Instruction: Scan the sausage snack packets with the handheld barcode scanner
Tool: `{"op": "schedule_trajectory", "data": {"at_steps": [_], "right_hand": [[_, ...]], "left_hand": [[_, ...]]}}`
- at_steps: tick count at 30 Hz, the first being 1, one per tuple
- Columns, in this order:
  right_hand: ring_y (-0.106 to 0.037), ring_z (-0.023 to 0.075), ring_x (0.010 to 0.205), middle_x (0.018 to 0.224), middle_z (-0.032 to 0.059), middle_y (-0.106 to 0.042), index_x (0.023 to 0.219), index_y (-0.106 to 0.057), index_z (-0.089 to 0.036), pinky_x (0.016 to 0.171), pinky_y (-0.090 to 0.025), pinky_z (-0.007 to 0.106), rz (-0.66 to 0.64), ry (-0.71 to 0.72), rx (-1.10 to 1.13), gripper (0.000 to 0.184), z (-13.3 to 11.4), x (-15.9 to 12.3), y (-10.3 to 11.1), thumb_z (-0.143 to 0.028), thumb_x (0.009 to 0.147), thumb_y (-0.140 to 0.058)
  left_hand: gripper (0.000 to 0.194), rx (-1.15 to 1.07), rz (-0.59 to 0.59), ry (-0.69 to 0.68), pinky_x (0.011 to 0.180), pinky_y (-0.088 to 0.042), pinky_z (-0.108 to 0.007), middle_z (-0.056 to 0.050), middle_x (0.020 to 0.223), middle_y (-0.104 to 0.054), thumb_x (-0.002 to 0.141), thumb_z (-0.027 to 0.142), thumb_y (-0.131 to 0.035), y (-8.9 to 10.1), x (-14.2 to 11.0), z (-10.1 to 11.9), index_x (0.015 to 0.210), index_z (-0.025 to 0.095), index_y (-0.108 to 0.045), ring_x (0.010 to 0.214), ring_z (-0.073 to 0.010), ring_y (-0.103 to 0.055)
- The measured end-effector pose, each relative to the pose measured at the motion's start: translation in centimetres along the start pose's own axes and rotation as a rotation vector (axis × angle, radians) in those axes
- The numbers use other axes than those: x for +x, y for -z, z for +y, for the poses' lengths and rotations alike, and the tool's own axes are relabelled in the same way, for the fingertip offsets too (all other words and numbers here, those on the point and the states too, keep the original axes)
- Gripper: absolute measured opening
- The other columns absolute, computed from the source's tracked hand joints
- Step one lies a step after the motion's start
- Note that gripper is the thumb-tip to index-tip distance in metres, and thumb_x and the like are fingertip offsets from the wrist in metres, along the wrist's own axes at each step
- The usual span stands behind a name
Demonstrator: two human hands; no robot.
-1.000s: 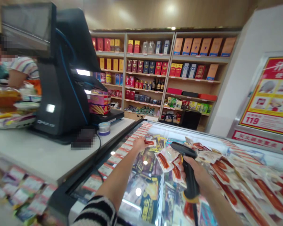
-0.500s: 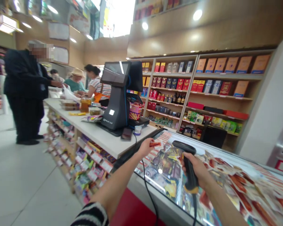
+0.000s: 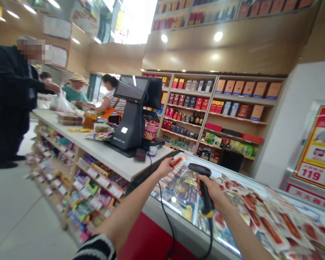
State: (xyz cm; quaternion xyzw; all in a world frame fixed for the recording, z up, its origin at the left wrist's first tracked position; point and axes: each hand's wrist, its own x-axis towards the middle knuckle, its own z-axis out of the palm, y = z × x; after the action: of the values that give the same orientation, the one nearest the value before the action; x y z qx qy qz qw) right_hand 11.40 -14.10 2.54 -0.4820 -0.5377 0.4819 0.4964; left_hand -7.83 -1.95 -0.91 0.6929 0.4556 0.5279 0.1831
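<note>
My left hand (image 3: 165, 167) pinches a small packaged sausage (image 3: 176, 161), reddish-brown in a clear and white wrapper, over the far left part of the glass display case (image 3: 168, 208). Wrapped round the grip of a black and yellow barcode scanner (image 3: 206, 193) is my right hand (image 3: 213, 189). The scanner's head points left, toward the sausage, with a gap between them. From its base a black cable (image 3: 210, 234) hangs down and loops to the left. Many similar packaged sausages (image 3: 271, 229) lie to the right of my right hand.
A black point-of-sale terminal (image 3: 128, 122) stands on the white counter (image 3: 119, 168) to the left. Snack shelves (image 3: 97, 202) sit below it. Across the counter is a person in dark clothes (image 3: 8, 94); other people work behind. Boxed goods fill the wall shelves (image 3: 195, 115).
The view has swung right and slightly up, bringing a red and yellow poster into sight. Both hands keep their hold; the sausage now tilts upward more.
</note>
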Motion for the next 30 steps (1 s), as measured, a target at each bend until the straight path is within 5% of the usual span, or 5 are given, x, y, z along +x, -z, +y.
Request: {"op": "schedule_trajectory", "data": {"at_steps": [12, 30], "right_hand": [[-0.044, 0.0073, 0.035, 0.046, -0.0036, -0.050, 0.067, -0.047, -0.016, 0.034, -0.037, 0.020, -0.027, -0.031, 0.031, 0.026, -0.2, -0.7, 0.1, -0.041, 0.065, -0.051], [-0.042, 0.0065, 0.033, 0.042, -0.0045, -0.047, 0.061, -0.046, -0.015, 0.034, -0.032, 0.018, -0.051, -0.004, -0.080, 0.022, 1.6, 0.4, 1.7, -0.037, 0.067, -0.047]], "left_hand": [[0.061, -0.055, -0.066, 0.012, 0.089, -0.033, -0.030, -0.010, 0.118, -0.046, 0.056, -0.001, -0.044, -1.3, 0.2, 1.2, 0.116, 0.011, -0.041, 0.107, -0.0200, -0.043], [0.040, 0.165, -0.250, -0.275, 0.086, -0.035, -0.031, -0.009, 0.097, -0.048, 0.059, 0.009, -0.055, -2.7, 2.8, 2.3, 0.099, 0.013, -0.053, 0.095, -0.0209, -0.047]]}}
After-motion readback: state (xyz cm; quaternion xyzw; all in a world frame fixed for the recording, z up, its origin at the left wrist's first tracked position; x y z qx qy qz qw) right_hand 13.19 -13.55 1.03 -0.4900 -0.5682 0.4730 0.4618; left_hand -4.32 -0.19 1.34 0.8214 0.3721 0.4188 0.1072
